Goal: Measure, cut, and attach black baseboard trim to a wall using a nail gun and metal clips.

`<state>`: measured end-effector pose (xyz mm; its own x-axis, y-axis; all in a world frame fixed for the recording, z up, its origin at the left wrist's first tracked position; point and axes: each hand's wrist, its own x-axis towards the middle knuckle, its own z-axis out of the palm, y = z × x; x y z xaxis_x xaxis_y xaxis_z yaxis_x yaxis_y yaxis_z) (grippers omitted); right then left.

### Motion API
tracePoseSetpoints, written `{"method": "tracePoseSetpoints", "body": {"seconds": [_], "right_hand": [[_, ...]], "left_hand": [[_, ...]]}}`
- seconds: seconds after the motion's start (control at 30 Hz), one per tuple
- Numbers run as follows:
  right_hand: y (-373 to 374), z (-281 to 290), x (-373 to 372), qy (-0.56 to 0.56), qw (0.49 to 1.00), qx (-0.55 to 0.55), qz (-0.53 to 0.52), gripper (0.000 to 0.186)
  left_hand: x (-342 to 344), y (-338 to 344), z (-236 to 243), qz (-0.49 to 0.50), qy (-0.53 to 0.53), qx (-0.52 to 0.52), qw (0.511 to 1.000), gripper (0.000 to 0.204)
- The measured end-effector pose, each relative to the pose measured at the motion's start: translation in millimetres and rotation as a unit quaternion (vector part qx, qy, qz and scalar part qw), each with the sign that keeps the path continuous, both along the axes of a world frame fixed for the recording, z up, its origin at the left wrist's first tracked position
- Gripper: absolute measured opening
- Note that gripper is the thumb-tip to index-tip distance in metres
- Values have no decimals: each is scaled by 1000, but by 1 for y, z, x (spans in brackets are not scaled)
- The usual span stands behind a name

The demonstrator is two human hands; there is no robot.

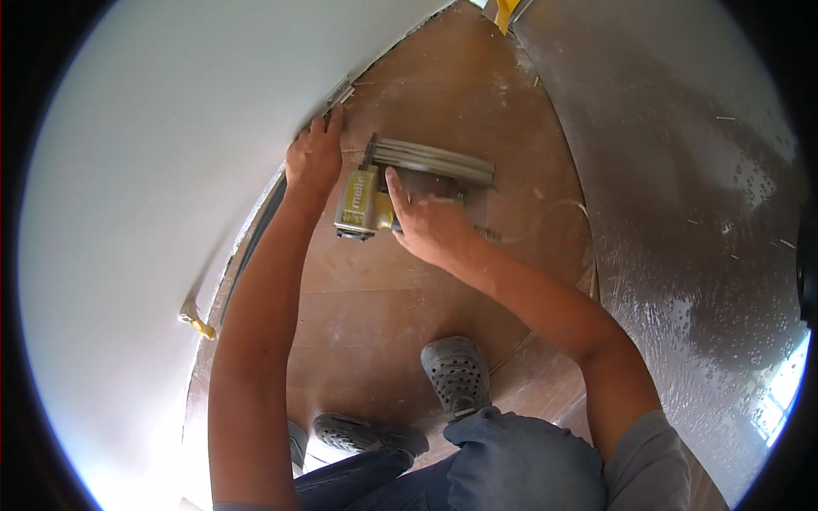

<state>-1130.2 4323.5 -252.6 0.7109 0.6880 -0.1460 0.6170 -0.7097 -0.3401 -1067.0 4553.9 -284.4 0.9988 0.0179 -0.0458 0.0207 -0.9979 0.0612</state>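
My left hand (313, 155) reaches to the foot of the white wall (153, 136), fingertips touching the edge beside a short light-coloured piece (339, 94); its fingers are apart, slightly bent. A narrow dark strip (264, 221) runs along the wall's foot under that arm. My right hand (430, 221) grips a yellow nail gun (358, 200) with a long grey metal magazine (433, 157), held over the brown floor (452, 85) right of my left hand. Its index finger lies extended along the gun's body.
A small white-and-yellow object (198, 322) sits at the wall's edge on the left. A yellow object (504, 14) is at the top. A glossy, spotted grey-brown surface (682, 170) fills the right. My feet in grey perforated clogs (456, 370) stand on the floor below.
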Motion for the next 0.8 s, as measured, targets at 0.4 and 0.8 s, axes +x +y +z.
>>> {"method": "tracePoseSetpoints", "body": {"seconds": [0.4,0.8], "right_hand": [[-2,5,-30,12,999,13,-42,93],[5,6,-41,0,999,-10,-48,93]], "left_hand": [[2,-13,-6,-1,47,131,990,66],[10,-6,19,88,122,-75,986,68]]}}
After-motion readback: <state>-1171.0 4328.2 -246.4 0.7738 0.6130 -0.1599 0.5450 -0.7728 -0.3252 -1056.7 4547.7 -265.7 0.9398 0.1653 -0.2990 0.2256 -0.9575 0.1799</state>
